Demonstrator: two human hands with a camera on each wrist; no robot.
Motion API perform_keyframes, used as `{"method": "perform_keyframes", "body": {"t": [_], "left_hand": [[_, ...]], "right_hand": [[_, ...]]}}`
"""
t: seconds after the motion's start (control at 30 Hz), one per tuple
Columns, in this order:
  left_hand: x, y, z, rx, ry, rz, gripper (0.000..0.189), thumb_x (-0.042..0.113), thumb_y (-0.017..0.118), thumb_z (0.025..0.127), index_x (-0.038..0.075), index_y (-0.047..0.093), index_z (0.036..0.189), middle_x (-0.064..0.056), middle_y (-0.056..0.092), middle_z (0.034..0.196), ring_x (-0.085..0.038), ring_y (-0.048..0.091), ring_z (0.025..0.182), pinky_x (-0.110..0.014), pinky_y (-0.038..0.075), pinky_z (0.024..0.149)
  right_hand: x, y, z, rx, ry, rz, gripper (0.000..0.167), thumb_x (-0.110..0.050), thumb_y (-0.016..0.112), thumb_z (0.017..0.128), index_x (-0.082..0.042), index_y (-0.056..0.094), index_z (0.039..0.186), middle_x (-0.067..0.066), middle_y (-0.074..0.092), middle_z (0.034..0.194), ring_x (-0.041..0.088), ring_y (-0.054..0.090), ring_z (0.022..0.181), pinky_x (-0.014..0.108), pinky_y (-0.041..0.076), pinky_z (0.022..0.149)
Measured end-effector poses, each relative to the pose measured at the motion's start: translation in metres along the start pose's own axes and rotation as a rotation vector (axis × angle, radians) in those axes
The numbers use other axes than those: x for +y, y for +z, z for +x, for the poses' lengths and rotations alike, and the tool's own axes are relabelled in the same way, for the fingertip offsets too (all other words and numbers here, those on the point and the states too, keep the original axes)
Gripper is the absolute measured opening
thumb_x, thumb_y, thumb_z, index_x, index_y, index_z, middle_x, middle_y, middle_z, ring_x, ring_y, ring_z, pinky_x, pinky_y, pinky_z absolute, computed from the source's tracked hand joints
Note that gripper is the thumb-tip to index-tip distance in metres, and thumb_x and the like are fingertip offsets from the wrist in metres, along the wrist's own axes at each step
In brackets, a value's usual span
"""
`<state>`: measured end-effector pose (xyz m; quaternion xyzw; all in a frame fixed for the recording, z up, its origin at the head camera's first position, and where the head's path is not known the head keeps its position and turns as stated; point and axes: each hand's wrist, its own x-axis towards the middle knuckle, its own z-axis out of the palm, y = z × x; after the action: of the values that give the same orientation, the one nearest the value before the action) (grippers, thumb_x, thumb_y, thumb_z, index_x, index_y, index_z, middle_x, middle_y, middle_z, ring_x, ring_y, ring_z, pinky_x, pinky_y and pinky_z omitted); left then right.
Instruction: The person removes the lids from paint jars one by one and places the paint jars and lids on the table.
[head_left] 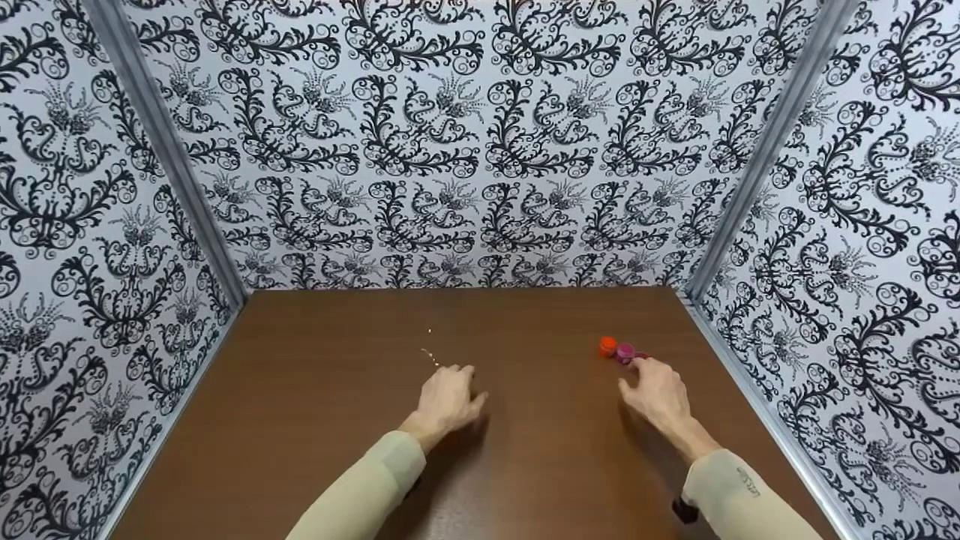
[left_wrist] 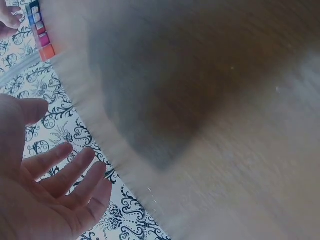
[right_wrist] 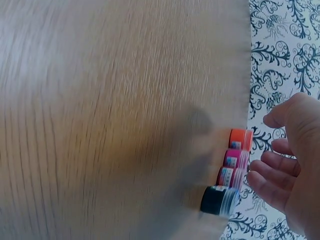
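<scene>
Several small round jars stand in a row towards the far right of the table. The right wrist view shows an orange jar [right_wrist: 238,139], a magenta jar [right_wrist: 233,158], a dark pink jar [right_wrist: 227,177] and a black jar [right_wrist: 213,200]. Just beside this row is my right hand [head_left: 660,391], its fingers loosely bent with nothing in them; in the head view it hides part of the row. My left hand [head_left: 448,399] hovers over the middle of the table, fingers relaxed and thumb apart, holding nothing.
The brown wooden table [head_left: 315,420] is bounded by black-and-white patterned walls [head_left: 465,150] at the back and both sides. Grey metal posts [head_left: 169,142] mark the corners. Small bright specks [head_left: 430,356] show on the tabletop ahead of the left hand.
</scene>
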<state>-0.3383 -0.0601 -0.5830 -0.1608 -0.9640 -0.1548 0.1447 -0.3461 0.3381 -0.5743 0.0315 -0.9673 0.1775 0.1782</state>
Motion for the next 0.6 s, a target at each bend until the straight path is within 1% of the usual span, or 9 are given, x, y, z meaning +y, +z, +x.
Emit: {"method": "perform_keyframes", "body": {"t": [0.13, 0.23, 0.43, 0.6], "left_hand": [[0.003, 0.001, -0.001, -0.008, 0.003, -0.001, 0.039, 0.04, 0.083, 0.098, 0.007, 0.077, 0.118, -0.014, 0.08, 0.107, -0.037, 0.076, 0.099, -0.051, 0.068, 0.084], [0.004, 0.001, 0.0, -0.017, 0.003, -0.013, 0.039, 0.039, 0.083, 0.098, 0.007, 0.077, 0.118, -0.014, 0.08, 0.108, -0.038, 0.076, 0.099, -0.051, 0.067, 0.085], [0.008, 0.001, 0.003, -0.01, -0.008, -0.026, 0.039, 0.039, 0.083, 0.098, 0.006, 0.077, 0.118, -0.015, 0.08, 0.109, -0.038, 0.076, 0.101, -0.052, 0.067, 0.087], [0.015, 0.002, 0.007, 0.008, 0.017, -0.022, 0.039, 0.039, 0.083, 0.097, 0.007, 0.077, 0.117, -0.014, 0.08, 0.109, -0.038, 0.077, 0.102, -0.05, 0.067, 0.088]], "right_hand": [[0.007, -0.003, -0.002, 0.001, 0.025, 0.005, 0.031, -0.024, 0.08, 0.093, -0.002, 0.08, 0.115, 0.026, 0.081, 0.113, 0.057, 0.076, 0.104, 0.071, 0.062, 0.086], [0.012, -0.004, -0.003, 0.008, 0.035, 0.005, 0.03, -0.024, 0.08, 0.092, -0.002, 0.08, 0.113, 0.026, 0.081, 0.111, 0.057, 0.076, 0.102, 0.071, 0.062, 0.084], [0.022, -0.006, -0.004, 0.03, 0.051, -0.001, 0.023, -0.024, 0.079, 0.091, -0.004, 0.079, 0.103, 0.018, 0.078, 0.096, 0.053, 0.076, 0.089, 0.07, 0.06, 0.075], [0.029, -0.008, -0.007, 0.035, 0.063, -0.008, 0.028, -0.025, 0.08, 0.092, 0.0, 0.076, 0.104, 0.023, 0.077, 0.096, 0.057, 0.075, 0.09, 0.071, 0.06, 0.076]]}}
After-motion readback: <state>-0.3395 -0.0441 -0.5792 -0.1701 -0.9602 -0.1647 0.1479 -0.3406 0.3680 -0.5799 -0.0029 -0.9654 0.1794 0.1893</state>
